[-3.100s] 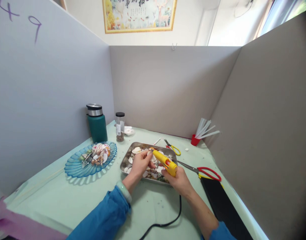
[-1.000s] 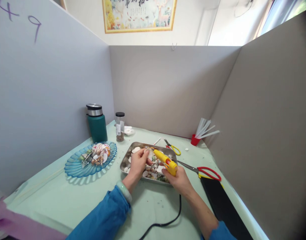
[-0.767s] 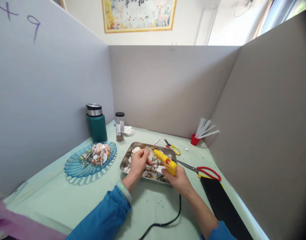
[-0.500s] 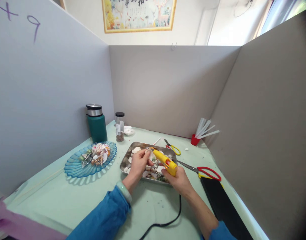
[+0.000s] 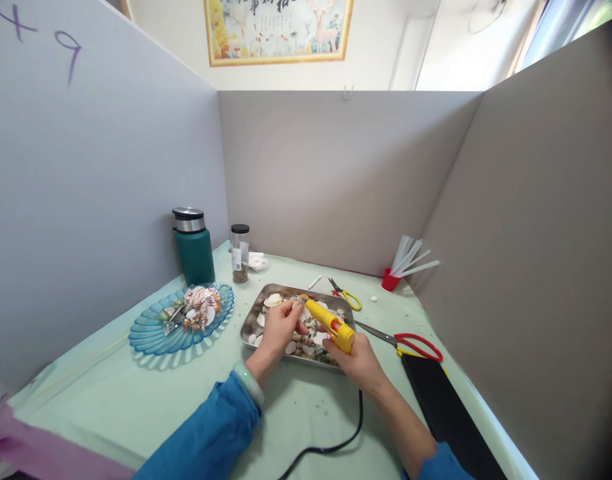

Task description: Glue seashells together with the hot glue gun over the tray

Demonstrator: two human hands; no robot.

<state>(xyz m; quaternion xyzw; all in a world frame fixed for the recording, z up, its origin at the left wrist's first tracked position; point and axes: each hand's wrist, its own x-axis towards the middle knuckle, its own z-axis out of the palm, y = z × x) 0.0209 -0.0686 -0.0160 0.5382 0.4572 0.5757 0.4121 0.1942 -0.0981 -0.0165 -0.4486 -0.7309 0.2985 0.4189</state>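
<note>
My right hand (image 5: 355, 360) is closed around a yellow glue gun (image 5: 329, 321), its nozzle pointing left toward my other fingers. A black cord (image 5: 331, 448) runs down from it across the table. My left hand (image 5: 281, 327) is pinched at the nozzle tip; whatever small piece sits between the fingertips is too hidden to name. Both hands are over a metal tray (image 5: 247, 331) of shells and pebbles, with a white shell (image 5: 273, 301) near its back left corner. To the left, a blue scalloped plate (image 5: 151, 337) bears a cluster of shells (image 5: 201, 308).
A green flask (image 5: 194, 253) and a clear jar (image 5: 240, 257) stand at the back left. Right of the tray lie red-handled scissors (image 5: 419, 345), yellow-handled scissors (image 5: 351, 299) and a black flat object (image 5: 443, 410). A red cup (image 5: 390, 280) holds glue sticks (image 5: 409, 255). Grey partitions (image 5: 346, 180) enclose the table.
My left fingertips have shifted very slightly at the nozzle. The glue gun and everything on the table look the same as before.
</note>
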